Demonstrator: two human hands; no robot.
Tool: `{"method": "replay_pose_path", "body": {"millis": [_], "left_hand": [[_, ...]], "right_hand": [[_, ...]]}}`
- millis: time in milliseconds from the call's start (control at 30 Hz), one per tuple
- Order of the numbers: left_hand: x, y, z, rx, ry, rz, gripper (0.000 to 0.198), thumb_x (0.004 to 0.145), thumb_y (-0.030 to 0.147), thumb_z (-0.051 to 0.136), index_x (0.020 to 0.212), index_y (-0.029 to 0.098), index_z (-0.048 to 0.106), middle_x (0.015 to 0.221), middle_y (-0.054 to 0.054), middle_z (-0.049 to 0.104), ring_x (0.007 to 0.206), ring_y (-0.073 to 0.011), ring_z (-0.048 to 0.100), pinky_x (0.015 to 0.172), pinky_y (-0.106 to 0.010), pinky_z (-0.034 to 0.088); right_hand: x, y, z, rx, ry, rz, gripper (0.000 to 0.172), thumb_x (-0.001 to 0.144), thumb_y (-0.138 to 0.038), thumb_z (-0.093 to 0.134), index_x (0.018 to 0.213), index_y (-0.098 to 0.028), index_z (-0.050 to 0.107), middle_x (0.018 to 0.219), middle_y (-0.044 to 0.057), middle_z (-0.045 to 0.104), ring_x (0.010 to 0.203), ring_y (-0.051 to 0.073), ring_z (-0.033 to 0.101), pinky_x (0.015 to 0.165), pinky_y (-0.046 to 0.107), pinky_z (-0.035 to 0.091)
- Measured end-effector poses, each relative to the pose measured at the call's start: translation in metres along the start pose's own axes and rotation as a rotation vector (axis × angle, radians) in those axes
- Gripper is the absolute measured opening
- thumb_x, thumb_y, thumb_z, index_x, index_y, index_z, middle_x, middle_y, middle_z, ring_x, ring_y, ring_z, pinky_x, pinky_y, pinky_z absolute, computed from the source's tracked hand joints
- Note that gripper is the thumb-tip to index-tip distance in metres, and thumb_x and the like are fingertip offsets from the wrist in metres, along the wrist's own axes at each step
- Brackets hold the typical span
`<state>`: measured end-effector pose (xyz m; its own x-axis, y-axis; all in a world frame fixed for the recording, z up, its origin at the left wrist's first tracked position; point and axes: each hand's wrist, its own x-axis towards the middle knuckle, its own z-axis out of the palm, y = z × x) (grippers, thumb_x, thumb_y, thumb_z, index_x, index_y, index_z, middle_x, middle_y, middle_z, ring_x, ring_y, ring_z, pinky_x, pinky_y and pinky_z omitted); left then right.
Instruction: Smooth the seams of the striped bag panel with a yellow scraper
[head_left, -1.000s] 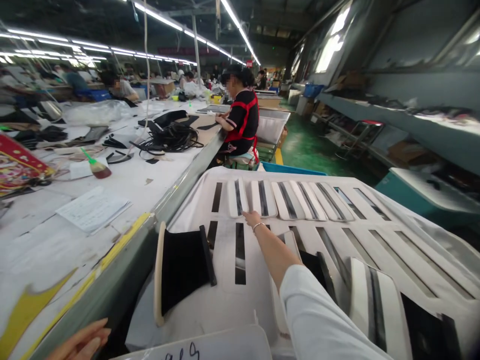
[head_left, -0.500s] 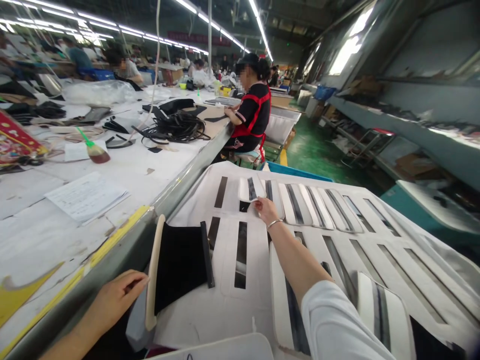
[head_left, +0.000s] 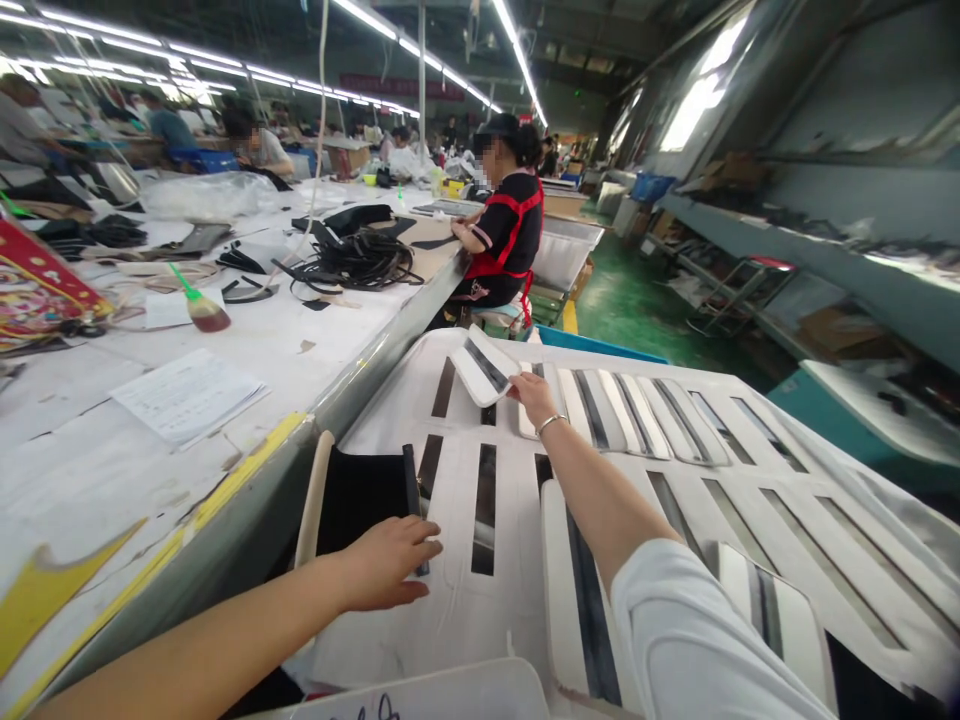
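Note:
My right hand (head_left: 534,398) pinches the near right corner of a white panel with a dark stripe (head_left: 484,366), tilted up off the white slotted surface (head_left: 450,600). Over the black panel with a pale edge (head_left: 360,490) reaches my left hand (head_left: 394,562), its fingers apart and holding nothing. More white panels with dark stripes (head_left: 630,412) lie in a row just right of my right hand. A larger striped panel (head_left: 581,590) rests below my right forearm, and another (head_left: 769,620) lies farther right.
On the left, a long white table (head_left: 300,350) with a yellow-taped edge bears papers (head_left: 187,395), a green-tipped glue bottle (head_left: 204,310) and a heap of black strips (head_left: 360,258). A co-worker in a red apron (head_left: 514,220) sits ahead. A teal bin (head_left: 840,430) stands right.
My right hand has lifted the small striped panel, which now tilts up and to the left. My left hand has moved right, from beside the black panel's pale edge to over the panel.

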<state>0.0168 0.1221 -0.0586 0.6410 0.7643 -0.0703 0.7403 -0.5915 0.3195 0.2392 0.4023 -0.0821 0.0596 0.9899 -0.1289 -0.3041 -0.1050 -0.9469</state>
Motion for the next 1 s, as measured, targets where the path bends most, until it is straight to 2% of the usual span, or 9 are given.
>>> {"method": "replay_pose_path", "body": {"millis": [167, 333, 433, 567, 667, 733, 800, 867, 1000], "left_hand": [[0.014, -0.018, 0.02, 0.195, -0.247, 0.051, 0.066, 0.069, 0.037, 0.074, 0.128, 0.015, 0.055, 0.138, -0.018, 0.047, 0.121, -0.0367, 0.047, 0.097, -0.05, 0.041], [0.035, -0.022, 0.051, 0.251, -0.361, 0.163, 0.08, 0.062, 0.043, 0.08, 0.132, 0.016, 0.051, 0.144, -0.017, 0.041, 0.136, -0.04, 0.027, 0.108, -0.063, 0.017], [0.049, -0.011, 0.063, 0.295, -0.444, 0.142, 0.084, 0.059, 0.041, 0.081, 0.133, 0.015, 0.051, 0.143, -0.017, 0.042, 0.131, -0.0396, 0.034, 0.108, -0.06, 0.02], [0.056, 0.001, 0.076, 0.33, -0.415, 0.099, 0.093, 0.049, 0.042, 0.086, 0.131, 0.013, 0.054, 0.142, -0.021, 0.042, 0.118, -0.0396, 0.047, 0.104, -0.055, 0.028], [0.058, 0.0, 0.081, 0.304, -0.413, 0.076, 0.096, 0.046, 0.043, 0.087, 0.132, 0.014, 0.054, 0.143, -0.022, 0.04, 0.122, -0.0417, 0.044, 0.105, -0.057, 0.027], [0.06, -0.005, 0.082, 0.265, -0.484, 0.054, 0.093, 0.052, 0.045, 0.084, 0.134, 0.016, 0.052, 0.146, -0.021, 0.036, 0.125, -0.0415, 0.041, 0.106, -0.059, 0.024], [0.062, -0.011, 0.082, 0.225, -0.556, 0.042, 0.091, 0.056, 0.047, 0.081, 0.137, 0.019, 0.048, 0.148, -0.018, 0.032, 0.129, -0.0403, 0.038, 0.107, -0.061, 0.022], [0.062, -0.016, 0.084, 0.207, -0.57, 0.034, 0.092, 0.057, 0.046, 0.08, 0.139, 0.023, 0.045, 0.15, -0.016, 0.029, 0.132, -0.039, 0.035, 0.108, -0.061, 0.02], [0.059, -0.021, 0.096, 0.195, -0.49, 0.051, 0.098, 0.05, 0.046, 0.083, 0.138, 0.022, 0.048, 0.15, -0.017, 0.03, 0.13, -0.0417, 0.036, 0.106, -0.06, 0.023]], "right_hand": [[-0.008, 0.015, -0.004, 0.065, 0.1, 0.054, 0.015, 0.07, -0.019, 0.057, 0.06, -0.019, 0.046, 0.046, -0.004, 0.053, 0.046, 0.009, 0.052, 0.049, 0.021, 0.047], [-0.008, 0.025, 0.004, 0.091, 0.103, 0.052, 0.017, 0.07, -0.023, 0.06, 0.062, -0.02, 0.045, 0.048, -0.004, 0.054, 0.053, 0.01, 0.057, 0.056, 0.021, 0.05], [-0.005, 0.025, 0.004, 0.063, 0.135, 0.065, 0.017, 0.069, -0.021, 0.06, 0.062, -0.02, 0.045, 0.045, -0.005, 0.05, 0.049, 0.01, 0.054, 0.055, 0.022, 0.05], [-0.009, 0.019, 0.005, 0.032, 0.117, 0.016, 0.017, 0.071, -0.026, 0.06, 0.064, -0.02, 0.046, 0.049, -0.003, 0.052, 0.05, 0.011, 0.053, 0.057, 0.024, 0.049], [-0.037, 0.026, 0.009, 0.001, 0.082, -0.059, 0.019, 0.073, -0.031, 0.059, 0.063, -0.02, 0.047, 0.054, -0.004, 0.054, 0.056, 0.01, 0.054, 0.06, 0.022, 0.047], [-0.066, 0.042, 0.008, -0.057, 0.026, -0.077, 0.021, 0.065, -0.025, 0.067, 0.057, -0.018, 0.048, 0.05, -0.005, 0.051, 0.053, 0.008, 0.049, 0.056, 0.02, 0.041], [-0.09, 0.055, 0.001, -0.113, -0.019, -0.084, 0.027, 0.054, -0.016, 0.074, 0.049, -0.016, 0.048, 0.044, -0.007, 0.046, 0.049, 0.006, 0.042, 0.052, 0.019, 0.035], [-0.095, 0.057, -0.014, -0.134, -0.001, -0.09, 0.03, 0.051, -0.011, 0.075, 0.045, -0.016, 0.046, 0.042, -0.008, 0.043, 0.047, 0.005, 0.037, 0.049, 0.019, 0.03], [-0.053, 0.018, -0.052, -0.036, 0.208, -0.089, 0.027, 0.074, -0.016, 0.063, 0.054, -0.016, 0.046, 0.047, -0.007, 0.045, 0.048, 0.006, 0.042, 0.05, 0.018, 0.036]]}}
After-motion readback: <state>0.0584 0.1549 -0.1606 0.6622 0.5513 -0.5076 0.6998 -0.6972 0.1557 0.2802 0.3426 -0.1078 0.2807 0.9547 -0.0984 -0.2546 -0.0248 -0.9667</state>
